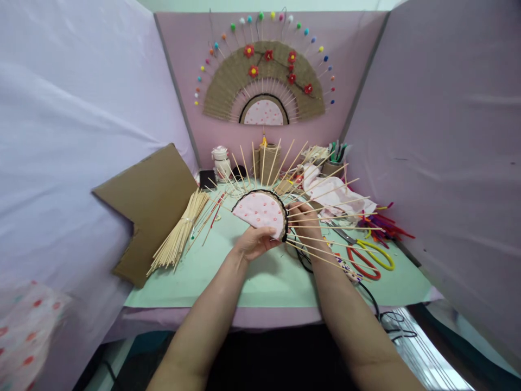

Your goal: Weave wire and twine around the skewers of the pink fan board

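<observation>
In front of the large twine spool point(269, 168), the half-round fan piece point(258, 210) is held over the green tabletop point(268, 290), its pink patterned face showing. Its straight edge, the long axis, slopes down from nearer the spool's left side to a point just right of it; the curved edge, rimmed with black trim point(285, 237), faces the spool and the area to its right. Thin sticks point(325, 227) radiate from that curve, some crossing in front of the spool, others reaching far to its right. The left hand point(256, 243) is clamped on the piece's lower right end, thumb on the pink face. The right hand point(303, 214), nearer than the spool and to its right, has its fingertips at the rim; sticks cover them, so I cannot tell whether they pinch. Left of the spool stands a white bottle point(221, 163), and farther left and nearer lie a stick bundle point(179, 231) and brown cardboard point(150, 201). Right of the spool, the radiating sticks pass over crumpled pink cloth point(334, 190) and scissors point(382, 255). Above the spool hangs a flowered fan point(228, 87).
</observation>
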A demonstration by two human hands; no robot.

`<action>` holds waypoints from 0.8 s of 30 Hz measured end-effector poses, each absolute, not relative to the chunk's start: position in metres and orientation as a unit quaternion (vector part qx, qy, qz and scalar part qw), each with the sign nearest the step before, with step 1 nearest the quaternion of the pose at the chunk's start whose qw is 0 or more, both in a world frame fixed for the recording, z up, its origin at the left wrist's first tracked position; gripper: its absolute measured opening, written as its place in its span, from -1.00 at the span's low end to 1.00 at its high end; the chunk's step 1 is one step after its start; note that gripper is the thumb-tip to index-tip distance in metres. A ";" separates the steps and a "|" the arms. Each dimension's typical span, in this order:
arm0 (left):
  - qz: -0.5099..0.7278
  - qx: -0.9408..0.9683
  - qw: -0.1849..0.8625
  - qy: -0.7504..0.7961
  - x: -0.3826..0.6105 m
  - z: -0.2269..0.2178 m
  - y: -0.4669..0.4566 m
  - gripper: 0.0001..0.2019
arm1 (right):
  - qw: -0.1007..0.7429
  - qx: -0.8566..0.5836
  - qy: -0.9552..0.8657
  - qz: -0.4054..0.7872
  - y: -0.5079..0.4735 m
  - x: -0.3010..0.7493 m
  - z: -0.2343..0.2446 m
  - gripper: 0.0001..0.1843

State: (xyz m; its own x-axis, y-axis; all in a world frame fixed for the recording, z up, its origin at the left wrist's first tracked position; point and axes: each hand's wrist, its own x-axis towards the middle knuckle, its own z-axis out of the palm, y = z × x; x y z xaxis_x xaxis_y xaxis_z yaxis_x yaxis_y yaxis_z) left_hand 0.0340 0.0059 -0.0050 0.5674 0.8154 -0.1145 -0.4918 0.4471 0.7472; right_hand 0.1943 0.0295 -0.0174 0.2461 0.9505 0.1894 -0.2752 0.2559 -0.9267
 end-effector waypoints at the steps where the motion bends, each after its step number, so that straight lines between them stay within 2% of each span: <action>1: 0.398 0.348 0.816 0.232 0.034 -0.005 0.006 -0.61 | 0.680 -0.408 -0.413 0.448 0.028 0.195 -0.016 -0.73; 14: 0.416 0.364 0.807 0.207 0.026 0.002 0.008 -0.64 | 0.687 -0.461 -0.449 0.336 0.021 0.204 -0.004 -0.74; 24: 0.410 0.367 0.798 0.245 0.006 0.004 0.009 -0.62 | 0.553 -0.411 -0.441 0.575 -0.025 0.265 0.028 -0.62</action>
State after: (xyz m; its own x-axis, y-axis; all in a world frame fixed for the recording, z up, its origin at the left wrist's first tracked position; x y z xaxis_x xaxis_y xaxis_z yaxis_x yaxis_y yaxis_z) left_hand 0.0056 0.0093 0.0036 0.5433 0.8347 -0.0903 -0.4741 0.3937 0.7876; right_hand 0.2652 -0.0254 0.0280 -0.0498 0.9986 0.0158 -0.2728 0.0016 -0.9621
